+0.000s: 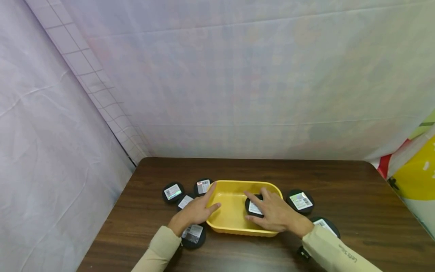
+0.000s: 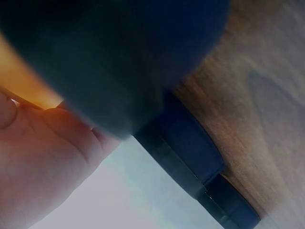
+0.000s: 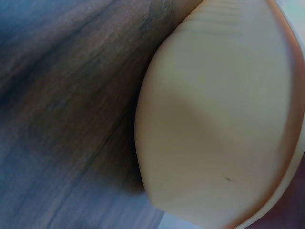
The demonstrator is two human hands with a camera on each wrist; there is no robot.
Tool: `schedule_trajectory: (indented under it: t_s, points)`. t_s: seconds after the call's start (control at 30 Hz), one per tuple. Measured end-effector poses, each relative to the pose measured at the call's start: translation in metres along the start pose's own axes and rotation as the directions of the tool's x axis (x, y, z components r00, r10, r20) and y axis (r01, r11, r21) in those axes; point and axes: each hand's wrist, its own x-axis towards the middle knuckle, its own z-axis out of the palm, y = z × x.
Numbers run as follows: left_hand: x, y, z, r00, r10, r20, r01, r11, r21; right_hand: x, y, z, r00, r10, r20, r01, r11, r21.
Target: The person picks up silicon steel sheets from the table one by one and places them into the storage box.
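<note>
A shallow yellow plastic basket (image 1: pixel 222 223) stands on the table. My left hand (image 1: pixel 195 211) rests at its left rim, index finger straight and thumb reaching over the inside. Within the basket's right half is a flat round black container (image 1: pixel 255 207) with a white barcode label. My right hand (image 1: pixel 273 211) holds this container, thumb and fingers spread on either side of it; some fingers are hidden. In the left wrist view, part of the left hand (image 2: pixel 47 162) appears beside blurred dark containers (image 2: pixel 176 138). The right wrist view shows the basket's outer wall (image 3: pixel 214 109), without the hand.
Several similar black containers lie left of the basket, one (image 1: pixel 173 192) farthest left and another (image 1: pixel 193 236) beside the left wrist. To the right are a container (image 1: pixel 300 201) and one (image 1: pixel 326 225) partly behind the right sleeve. White cloth (image 1: pixel 238 94) hangs behind the brown table (image 1: pixel 163 168).
</note>
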Motion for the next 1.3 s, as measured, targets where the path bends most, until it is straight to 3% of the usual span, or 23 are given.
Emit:
schedule_trajectory:
  t_s: [0.6,0.87,1.3]
  points:
    - [0.0,0.0,0.001,1.0,0.0,-0.001,0.0,1.0,-0.004,-0.001,0.001,-0.003,0.99,-0.041,0.138,0.039,0.999,0.013]
    - [0.0,0.0,0.001,1.0,-0.007,0.001,0.007,1.0,-0.011,0.0,0.0,-0.008,0.975,-0.009,0.221,0.005,1.0,0.021]
    - [0.0,0.001,0.001,1.0,-0.015,0.003,0.015,1.0,-0.017,0.0,-0.001,-0.01,0.968,0.0,0.252,-0.013,0.999,0.05]
